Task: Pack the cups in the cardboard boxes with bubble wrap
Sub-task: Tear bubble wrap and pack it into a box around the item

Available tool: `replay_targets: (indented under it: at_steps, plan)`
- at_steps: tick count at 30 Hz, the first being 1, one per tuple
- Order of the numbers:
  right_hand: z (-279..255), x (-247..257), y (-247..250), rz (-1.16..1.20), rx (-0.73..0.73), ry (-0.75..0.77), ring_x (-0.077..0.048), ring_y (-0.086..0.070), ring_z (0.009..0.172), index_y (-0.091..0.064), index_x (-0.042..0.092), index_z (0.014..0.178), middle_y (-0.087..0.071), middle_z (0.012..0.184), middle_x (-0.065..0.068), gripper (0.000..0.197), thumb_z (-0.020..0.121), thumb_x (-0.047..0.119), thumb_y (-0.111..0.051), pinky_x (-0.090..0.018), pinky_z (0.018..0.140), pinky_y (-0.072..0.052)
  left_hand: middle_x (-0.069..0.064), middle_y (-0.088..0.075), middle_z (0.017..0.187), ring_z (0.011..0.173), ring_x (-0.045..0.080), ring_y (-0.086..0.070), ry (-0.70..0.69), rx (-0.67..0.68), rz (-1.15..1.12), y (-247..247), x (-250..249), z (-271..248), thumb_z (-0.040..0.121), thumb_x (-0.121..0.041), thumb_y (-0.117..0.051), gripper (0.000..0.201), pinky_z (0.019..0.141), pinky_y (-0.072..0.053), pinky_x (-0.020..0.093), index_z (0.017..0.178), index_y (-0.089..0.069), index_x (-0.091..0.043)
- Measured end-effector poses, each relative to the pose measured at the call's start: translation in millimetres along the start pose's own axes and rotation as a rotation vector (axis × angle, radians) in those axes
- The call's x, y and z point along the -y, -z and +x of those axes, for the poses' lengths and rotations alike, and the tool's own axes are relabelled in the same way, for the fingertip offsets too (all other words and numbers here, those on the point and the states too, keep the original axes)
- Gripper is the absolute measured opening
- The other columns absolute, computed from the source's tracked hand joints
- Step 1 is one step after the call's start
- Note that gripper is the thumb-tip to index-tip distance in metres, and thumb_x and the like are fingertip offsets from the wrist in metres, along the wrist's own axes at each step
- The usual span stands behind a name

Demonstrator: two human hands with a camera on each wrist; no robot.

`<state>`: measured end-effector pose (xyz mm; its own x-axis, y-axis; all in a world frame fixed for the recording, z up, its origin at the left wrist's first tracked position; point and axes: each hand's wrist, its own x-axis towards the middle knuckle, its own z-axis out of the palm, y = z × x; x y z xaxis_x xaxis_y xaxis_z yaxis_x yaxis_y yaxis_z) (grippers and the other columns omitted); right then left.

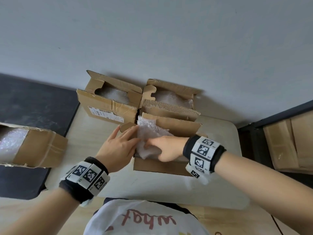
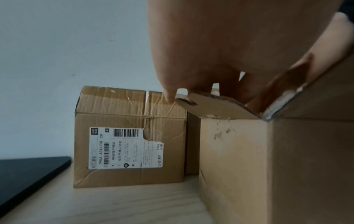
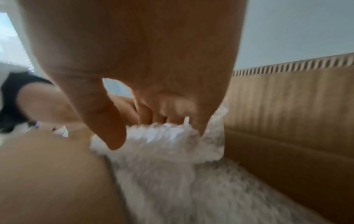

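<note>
**Bubble wrap going down into the near box, from the right**

We have the crumpled sheet of clear bubble wrap [image 1: 149, 138] sitting in the open top of the plain brown cardboard box [image 1: 159, 166] nearest our front edge of the pale wooden table [image 1: 94, 133]. One corner of the wrap stands up against the box's far flap; the rest spreads along the box's length, left to right. No cup is visible; whatever is under the wrap is hidden.

Our right hand [image 1: 165, 149] reaches in from the right, directly above the wrap, fingers curled down and pinching its bunched left part, as the right wrist view confirms, though blurred. Our left hand [image 1: 118, 145] lies at the box's left end with fingers straight and spread, fingertips [image 2: 169, 97] touching the small side flap and holding it outward. It grips nothing.

So the wrap lies straight below the right fingers, and that hand is the nearer one; we judge the next push goes downward into the box.

Two more open brown cardboard boxes [image 1: 110, 102] stand at the table's far edge against the wall, bubble wrap showing inside each.
</note>
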<state>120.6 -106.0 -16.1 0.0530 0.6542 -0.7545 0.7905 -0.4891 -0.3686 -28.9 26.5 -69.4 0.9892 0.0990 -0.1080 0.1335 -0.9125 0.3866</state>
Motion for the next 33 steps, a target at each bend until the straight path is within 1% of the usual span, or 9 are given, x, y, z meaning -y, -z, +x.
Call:
replay_targets:
  at_steps: [2, 5, 8, 12, 18, 24, 28, 30, 33]
  plan:
    - [-5.4, -6.2, 9.3, 0.078, -0.038, 0.023, -0.018, -0.047, 0.125, -0.043, 0.022, 0.139, -0.05, 0.139, -0.003, 0.053, 0.089, 0.005, -0.044, -0.036, 0.105, -0.04, 0.01, -0.035, 0.15, 0.138, 0.02, -0.036, -0.013, 0.023, 0.074, 1.2, 0.7, -2.4, 0.098, -0.035, -0.031, 0.039, 0.117, 0.0, 0.05, 0.113, -0.065, -0.024]
    - [-12.2, -18.3, 17.0, 0.093, -0.296, 0.083, -0.017, -0.053, 0.119, -0.057, 0.022, 0.129, -0.057, 0.133, 0.001, 0.045, 0.091, 0.002, -0.043, -0.035, 0.103, -0.04, 0.016, -0.059, 0.127, 0.117, 0.029, -0.057, -0.132, -0.089, 0.063, 5.3, -7.2, -4.5, 0.094, -0.028, -0.037, 0.036, 0.112, -0.026, 0.051, 0.099, -0.07, -0.014]
    - [-9.2, -21.1, 16.2, -0.058, -0.199, 0.108, -0.019, -0.042, 0.132, -0.051, 0.02, 0.136, -0.047, 0.144, -0.002, 0.047, 0.091, 0.007, -0.052, -0.037, 0.108, -0.033, 0.007, -0.067, 0.111, 0.1, 0.023, -0.064, -0.284, -0.192, 0.011, 2.5, -15.5, -7.6, 0.095, -0.029, -0.043, 0.031, 0.102, -0.04, 0.041, 0.094, -0.07, -0.016]
    - [20.7, -12.5, 8.3, -0.243, -0.061, 0.039, -0.024, -0.04, 0.132, -0.047, 0.018, 0.138, -0.044, 0.143, -0.007, 0.043, 0.095, 0.019, -0.052, -0.034, 0.107, -0.034, -0.009, -0.069, 0.095, 0.092, 0.014, -0.063, -0.311, 0.039, 0.107, 2.2, -12.2, -7.1, 0.099, -0.045, -0.022, 0.049, 0.11, -0.024, 0.032, 0.096, -0.066, -0.024]
    - [48.9, -7.0, -6.1, -0.266, -0.085, -0.034, -0.029, -0.055, 0.115, -0.054, 0.016, 0.126, -0.057, 0.128, -0.009, 0.032, 0.098, 0.026, -0.043, -0.035, 0.091, -0.043, -0.008, -0.065, 0.101, 0.11, 0.013, -0.05, -0.313, 0.306, 0.288, -8.7, -7.4, 3.3, 0.093, -0.053, 0.005, 0.072, 0.117, -0.001, 0.038, 0.098, -0.062, -0.029]
    - [46.7, -12.7, 4.1, -0.273, -0.071, -0.01, -0.027, -0.059, 0.108, -0.058, 0.015, 0.114, -0.062, 0.117, -0.008, 0.023, 0.094, 0.025, -0.053, -0.031, 0.083, -0.043, -0.002, -0.061, 0.117, 0.122, 0.017, -0.042, -0.31, 0.296, 0.308, -9.0, -2.0, 17.2, 0.098, -0.048, -0.008, 0.067, 0.118, 0.004, 0.035, 0.101, -0.07, -0.022]
    - [12.2, -31.0, 10.9, -0.207, -0.192, 0.054, -0.022, -0.056, 0.114, -0.058, 0.023, 0.123, -0.06, 0.126, -0.002, 0.032, 0.093, 0.017, -0.051, -0.037, 0.091, -0.047, 0.015, -0.054, 0.134, 0.13, 0.029, -0.045, -0.279, 0.065, 0.212, 4.8, 7.4, 16.1, 0.096, -0.037, -0.036, 0.041, 0.115, -0.022, 0.042, 0.1, -0.068, -0.012]
    - [-2.3, -31.6, 6.8, -0.231, -0.1, 0.112, -0.019, -0.05, 0.124, -0.058, 0.026, 0.128, -0.055, 0.136, 0.003, 0.036, 0.096, 0.016, -0.043, -0.038, 0.102, -0.041, 0.018, -0.052, 0.135, 0.128, 0.031, -0.047, -0.258, -0.022, 0.22, 9.0, 10.9, 20.4, 0.092, -0.029, -0.051, 0.029, 0.11, -0.03, 0.044, 0.109, -0.063, -0.009]
    - [-6.5, -25.0, -6.7, -0.364, 0.089, 0.144, -0.021, -0.036, 0.136, -0.047, 0.027, 0.139, -0.038, 0.15, 0.005, 0.038, 0.102, 0.025, -0.035, -0.035, 0.11, -0.031, 0.015, -0.056, 0.131, 0.117, 0.029, -0.056, -0.252, 0.009, 0.255, 14.8, 8.6, 28.4, 0.082, -0.022, -0.067, 0.039, 0.099, -0.046, 0.04, 0.119, -0.059, -0.01]
